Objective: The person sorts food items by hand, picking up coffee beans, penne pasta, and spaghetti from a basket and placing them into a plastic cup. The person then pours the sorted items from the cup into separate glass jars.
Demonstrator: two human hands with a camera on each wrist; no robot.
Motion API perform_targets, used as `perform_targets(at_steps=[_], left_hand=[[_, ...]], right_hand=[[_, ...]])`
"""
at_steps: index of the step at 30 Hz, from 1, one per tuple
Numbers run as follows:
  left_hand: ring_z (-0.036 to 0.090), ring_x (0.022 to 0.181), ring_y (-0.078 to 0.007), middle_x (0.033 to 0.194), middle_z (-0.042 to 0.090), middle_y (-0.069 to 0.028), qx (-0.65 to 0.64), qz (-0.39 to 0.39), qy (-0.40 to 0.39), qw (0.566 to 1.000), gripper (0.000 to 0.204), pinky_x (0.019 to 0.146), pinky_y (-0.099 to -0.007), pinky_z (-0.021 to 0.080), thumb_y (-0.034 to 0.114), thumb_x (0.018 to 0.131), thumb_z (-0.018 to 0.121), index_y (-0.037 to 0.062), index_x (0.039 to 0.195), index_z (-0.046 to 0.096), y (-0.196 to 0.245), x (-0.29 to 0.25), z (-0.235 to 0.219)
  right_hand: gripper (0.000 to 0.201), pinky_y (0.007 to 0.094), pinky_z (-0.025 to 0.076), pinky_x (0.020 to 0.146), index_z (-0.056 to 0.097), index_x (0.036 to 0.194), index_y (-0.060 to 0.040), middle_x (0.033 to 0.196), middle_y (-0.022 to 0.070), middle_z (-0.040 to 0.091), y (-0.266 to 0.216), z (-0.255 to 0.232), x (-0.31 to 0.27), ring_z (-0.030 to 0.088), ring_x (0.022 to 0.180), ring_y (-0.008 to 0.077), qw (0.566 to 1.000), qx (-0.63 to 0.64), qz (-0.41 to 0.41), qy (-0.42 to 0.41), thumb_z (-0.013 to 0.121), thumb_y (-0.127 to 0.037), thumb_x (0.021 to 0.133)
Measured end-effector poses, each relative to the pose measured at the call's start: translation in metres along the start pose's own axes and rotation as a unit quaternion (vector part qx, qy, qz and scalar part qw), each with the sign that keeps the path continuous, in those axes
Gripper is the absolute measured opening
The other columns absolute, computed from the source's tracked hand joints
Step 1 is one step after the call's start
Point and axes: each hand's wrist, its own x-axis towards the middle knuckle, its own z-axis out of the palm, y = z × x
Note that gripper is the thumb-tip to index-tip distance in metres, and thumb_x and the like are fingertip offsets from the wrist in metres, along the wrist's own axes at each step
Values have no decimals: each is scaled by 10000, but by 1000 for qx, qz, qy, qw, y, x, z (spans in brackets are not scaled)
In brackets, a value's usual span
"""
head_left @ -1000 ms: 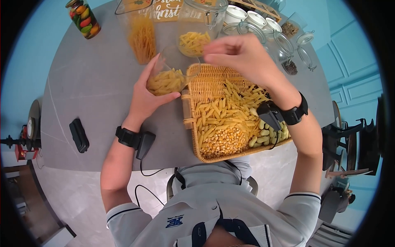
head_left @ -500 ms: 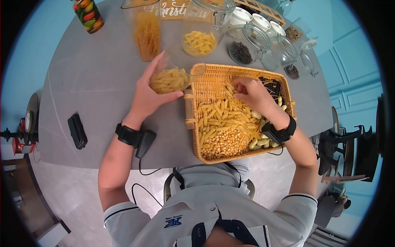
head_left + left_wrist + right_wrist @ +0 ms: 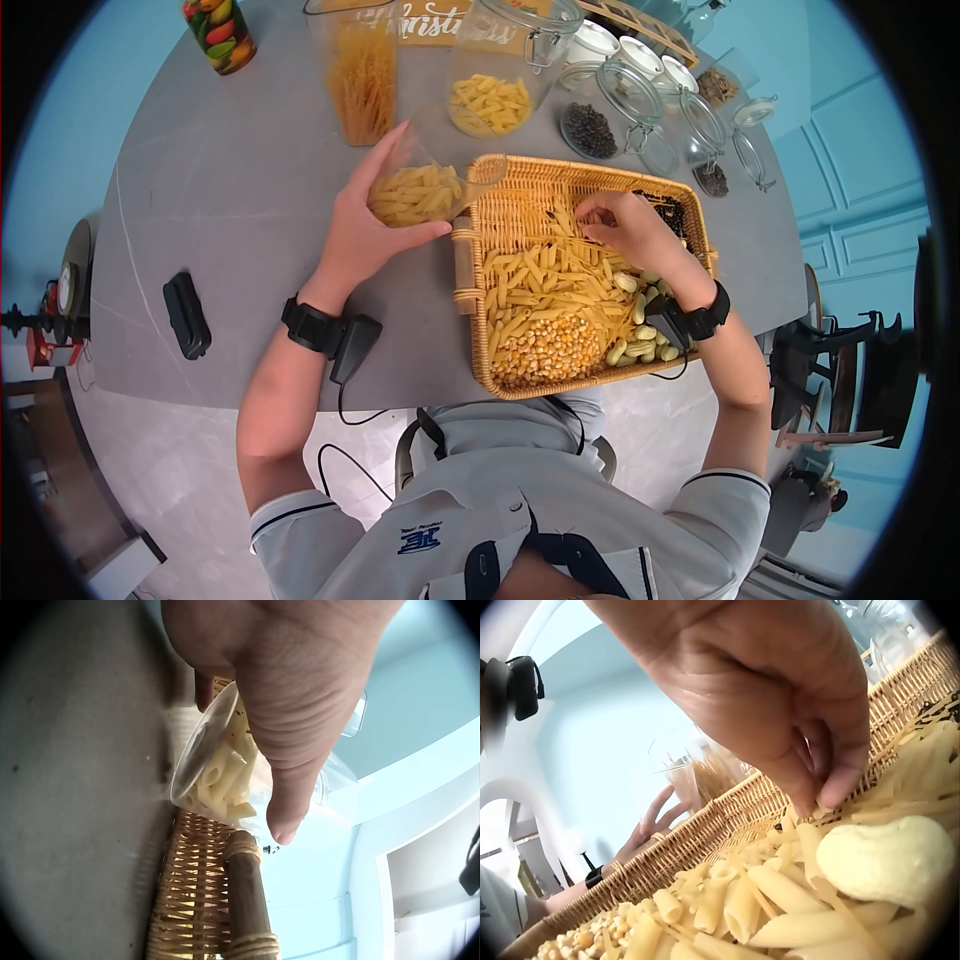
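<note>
My left hand grips a tilted clear container at the basket's left edge, thumb on one side and fingers on the other. Penne lies inside it, also visible past its round base in the left wrist view. Over the wicker basket, my right hand reaches down into the back part. In the right wrist view its thumb and fingertips pinch a small piece of penne. Loose penne, corn kernels, peanuts and black beans share the basket.
Behind the basket stand a container of spaghetti and a clip-top jar with some penne. An open jar of dark beans lies further right, near white lidded pots. A black case lies on the left.
My right hand has come down from beside the penne jar into the back of the basket, its fingers now among the pasta. The left hand keeps the container tilted in much the same place.
</note>
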Motion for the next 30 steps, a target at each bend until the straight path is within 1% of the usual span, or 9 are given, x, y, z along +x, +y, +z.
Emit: perform_targets(at_steps=[3,6,9,12,15,18,21,24,30], left_hand=[[514,1316,-199,1473,516,-115,9,5,0,1000,1020,1104,-342,420,168,677,934,70,1532,386,-2,1,-1],[515,1317,-202,1473,516,-116,4,8,1,1000,1023,1106,-343,420,174,676,935,71,1533,386,-2,0,0],[474,1362,-230,1508,470,-143,3,-6,-16,1000,1048,1131,-355,398,138,688,925,48,1550,335,2,1,-2],[452,1384,-243,1525,448,-155,7,-11,-25,1000,1061,1144,-362,387,117,694,919,37,1558,309,3,1,-2],[451,1386,-244,1525,448,-155,18,-10,-24,1000,1060,1145,-362,385,115,695,919,36,1558,308,2,1,-3],[452,1385,-244,1524,449,-155,16,-8,-23,1000,1059,1145,-362,385,114,694,918,34,1557,310,1,1,-3],[455,1382,-243,1523,449,-154,9,-2,-20,1000,1059,1144,-361,386,115,694,919,33,1556,311,0,1,-2],[458,1378,-242,1518,455,-151,6,-3,-22,1000,1060,1142,-360,388,118,692,920,33,1556,312,1,2,-2],[508,1325,-202,1476,515,-115,3,-1,1,1000,1022,1108,-345,419,173,672,936,75,1531,391,-1,0,0]], right_hand=[[139,304,470,642,645,961,20,748,44,601,3,0,1,570,677,129,998,-30,-50,11,724,-28,858],[169,296,468,633,646,999,23,749,47,610,-9,-4,7,567,669,121,997,68,25,16,727,-44,868],[173,361,499,658,645,949,34,746,137,655,-12,4,16,648,678,261,997,62,-16,42,747,-42,831],[191,386,500,657,646,937,39,759,165,665,-15,13,18,654,687,303,996,-19,-64,64,764,-59,823],[206,394,503,674,647,945,42,761,169,661,-26,11,18,659,719,313,1000,-13,5,21,771,-58,814],[207,407,507,709,645,942,38,808,185,668,-29,12,17,667,794,344,999,-34,-20,13,772,-50,804],[215,383,485,682,621,911,32,791,160,644,-21,19,20,643,757,309,991,-93,-87,39,785,-45,795],[221,403,485,708,605,908,27,825,184,641,-20,18,21,638,796,349,989,-90,-111,27,782,-36,790],[226,418,490,724,585,920,35,856,177,643,-23,16,18,635,808,359,994,-66,-81,2,767,-23,798]])
